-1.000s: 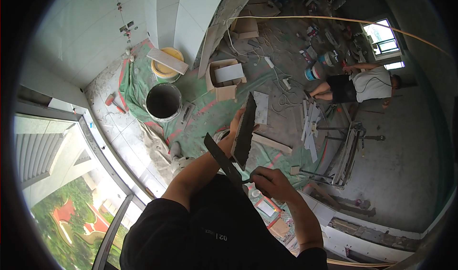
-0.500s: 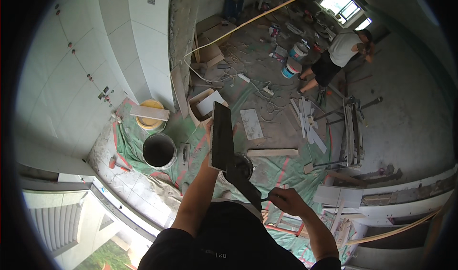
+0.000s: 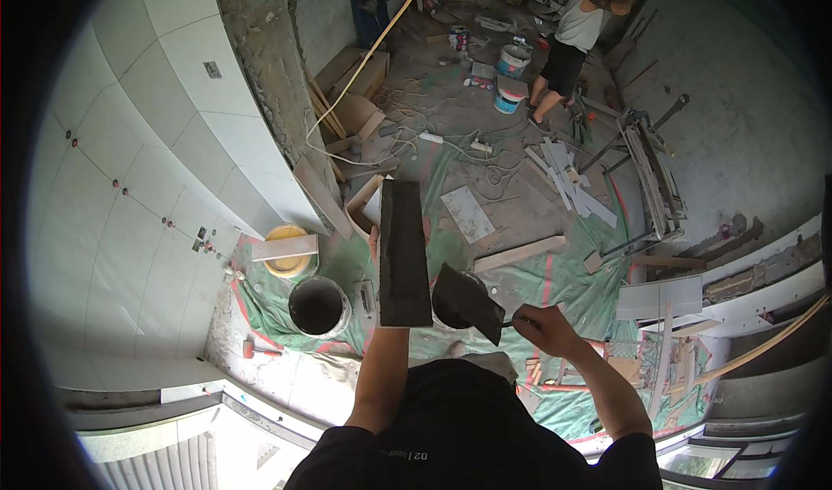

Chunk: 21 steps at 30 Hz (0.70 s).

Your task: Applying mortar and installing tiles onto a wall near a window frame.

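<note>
My left hand [image 3: 374, 242] is closed around a long narrow tile [image 3: 404, 252], held up in front of me with its fingers showing at the side edges. Dark grey mortar coats the tile's face, with a ridge along it. My right hand [image 3: 549, 328] grips the handle of a trowel [image 3: 472, 306]. The dark, mortar-smeared blade is apart from the tile, just to the right of its lower end. Behind the blade, partly hidden, stands a dark bucket [image 3: 444, 318].
To the left stand a dark-mouthed bucket [image 3: 319, 306] and a yellow bucket [image 3: 295, 267] with a tile strip [image 3: 286, 247] across it. A red-headed hammer [image 3: 257, 349] lies near the wall. Another person [image 3: 579, 35] stands at the far right, beyond a metal frame [image 3: 654, 174] and tile offcuts [image 3: 572, 182].
The trowel has come away from the tile's lower end and moved right with my right hand. The tile now hangs more upright, its mortared face turned more toward me. My view has shifted.
</note>
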Each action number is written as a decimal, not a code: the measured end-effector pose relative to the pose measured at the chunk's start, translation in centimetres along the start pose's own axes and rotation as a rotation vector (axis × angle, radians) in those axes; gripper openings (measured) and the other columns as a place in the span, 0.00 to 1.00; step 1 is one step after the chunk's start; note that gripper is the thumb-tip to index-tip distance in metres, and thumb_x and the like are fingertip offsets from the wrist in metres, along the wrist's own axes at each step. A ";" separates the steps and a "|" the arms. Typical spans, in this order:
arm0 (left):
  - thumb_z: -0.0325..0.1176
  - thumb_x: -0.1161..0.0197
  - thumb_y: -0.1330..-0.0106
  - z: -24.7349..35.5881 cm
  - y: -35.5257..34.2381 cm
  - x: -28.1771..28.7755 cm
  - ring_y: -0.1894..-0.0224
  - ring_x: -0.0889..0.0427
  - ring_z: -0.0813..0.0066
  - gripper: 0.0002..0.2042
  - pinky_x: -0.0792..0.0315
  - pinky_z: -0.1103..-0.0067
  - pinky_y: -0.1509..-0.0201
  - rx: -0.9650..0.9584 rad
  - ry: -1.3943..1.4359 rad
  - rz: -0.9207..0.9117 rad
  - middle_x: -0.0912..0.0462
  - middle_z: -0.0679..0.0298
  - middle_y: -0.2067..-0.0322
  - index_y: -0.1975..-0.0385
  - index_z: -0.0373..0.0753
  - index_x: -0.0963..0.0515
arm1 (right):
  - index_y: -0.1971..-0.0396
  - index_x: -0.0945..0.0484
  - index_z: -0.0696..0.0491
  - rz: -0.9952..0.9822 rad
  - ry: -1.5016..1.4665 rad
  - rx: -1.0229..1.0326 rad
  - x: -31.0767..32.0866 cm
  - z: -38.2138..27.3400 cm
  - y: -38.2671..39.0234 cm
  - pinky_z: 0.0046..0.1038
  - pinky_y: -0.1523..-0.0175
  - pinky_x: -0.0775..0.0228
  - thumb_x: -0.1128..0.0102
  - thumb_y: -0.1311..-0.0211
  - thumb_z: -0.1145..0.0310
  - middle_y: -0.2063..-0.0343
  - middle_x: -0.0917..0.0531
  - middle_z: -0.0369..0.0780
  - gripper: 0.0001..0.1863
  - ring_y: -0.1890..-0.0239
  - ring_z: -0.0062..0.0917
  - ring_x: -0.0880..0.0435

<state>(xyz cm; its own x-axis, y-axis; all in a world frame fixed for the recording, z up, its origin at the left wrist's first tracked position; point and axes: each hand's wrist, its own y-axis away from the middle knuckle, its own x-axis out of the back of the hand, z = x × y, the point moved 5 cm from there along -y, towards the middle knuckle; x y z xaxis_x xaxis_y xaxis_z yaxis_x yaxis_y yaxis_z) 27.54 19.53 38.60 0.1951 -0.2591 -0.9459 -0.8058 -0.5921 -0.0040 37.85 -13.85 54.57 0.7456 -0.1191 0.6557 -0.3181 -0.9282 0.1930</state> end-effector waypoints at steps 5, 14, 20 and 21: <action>0.56 0.43 0.17 -2.9 0.7 -3.9 0.28 0.21 0.61 0.32 0.40 0.52 0.14 -0.104 -0.231 -0.180 0.19 0.58 0.28 0.23 0.39 0.26 | 0.55 0.16 0.49 0.169 0.290 0.454 -1.8 -5.4 -2.2 0.40 0.71 0.23 0.27 0.26 0.60 0.75 0.16 0.40 0.10 0.77 0.40 0.13; 0.68 0.50 0.18 -6.3 4.7 -8.5 0.18 0.30 0.61 0.40 0.42 0.47 0.11 -0.164 -0.376 -0.125 0.26 0.58 0.21 0.19 0.42 0.29 | 0.62 0.20 0.49 0.488 0.714 0.533 1.8 -7.4 -5.5 0.38 0.72 0.19 0.25 0.30 0.60 0.76 0.17 0.37 0.12 0.77 0.34 0.12; 0.57 0.45 0.16 -7.1 6.5 -10.2 0.26 0.19 0.58 0.33 0.46 0.44 0.09 0.042 -0.267 0.060 0.20 0.58 0.25 0.21 0.41 0.28 | 0.63 0.21 0.53 0.743 0.729 0.283 8.4 -2.3 -13.2 0.45 0.69 0.22 0.28 0.25 0.58 0.77 0.16 0.41 0.15 0.77 0.39 0.14; 0.57 0.45 0.16 -7.6 7.3 -11.0 0.26 0.19 0.58 0.33 0.46 0.44 0.09 0.028 -0.281 -0.019 0.20 0.58 0.25 0.21 0.41 0.28 | 0.63 0.21 0.53 0.734 0.733 0.266 8.7 -2.4 -13.2 0.45 0.69 0.22 0.28 0.25 0.58 0.77 0.16 0.41 0.15 0.77 0.39 0.14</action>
<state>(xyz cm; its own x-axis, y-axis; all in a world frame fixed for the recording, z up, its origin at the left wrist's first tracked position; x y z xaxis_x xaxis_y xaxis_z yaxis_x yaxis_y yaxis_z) 23.74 12.25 51.41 0.0508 -0.0243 -0.9984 -0.8197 -0.5722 -0.0278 47.10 -1.77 59.44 -0.1380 -0.5213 0.8421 -0.3418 -0.7729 -0.5345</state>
